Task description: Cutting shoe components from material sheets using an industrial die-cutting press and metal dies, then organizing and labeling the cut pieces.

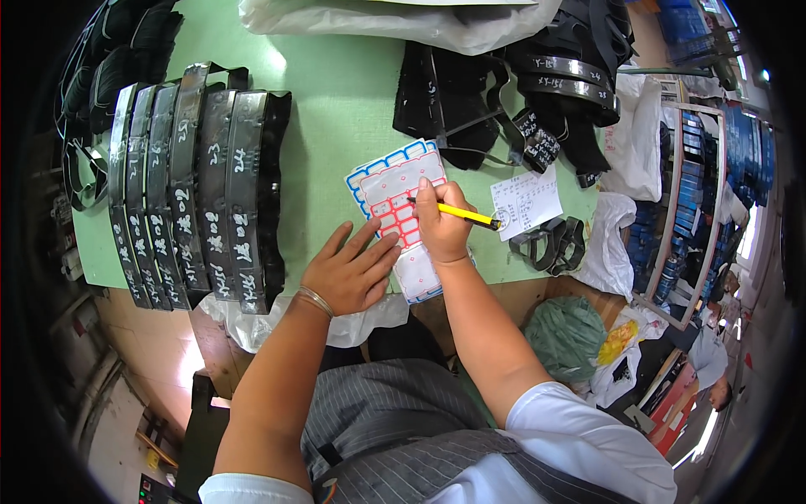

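On a green tabletop (pixel 336 109) lies a stack of label sheets (pixel 403 181), the top one with red-outlined labels, others below edged in blue. My right hand (pixel 442 220) is closed around a yellow marker pen (pixel 457 212), its dark tip at the red-outlined labels. The pen's other end points to the right. My left hand (pixel 351 267) lies flat with fingers stretched out, their tips on the left edge of the sheets. Right of the pen is a white paper slip (pixel 527 204) with handwriting.
Several black strip bundles with white handwriting (pixel 201 189) stand in a row at the left. Black straps and bands (pixel 562 92) lie at the back right, below a white plastic bag (pixel 403 23). Black loops (pixel 550 245) sit near the right edge. A green bag (pixel 567 336) is below the table.
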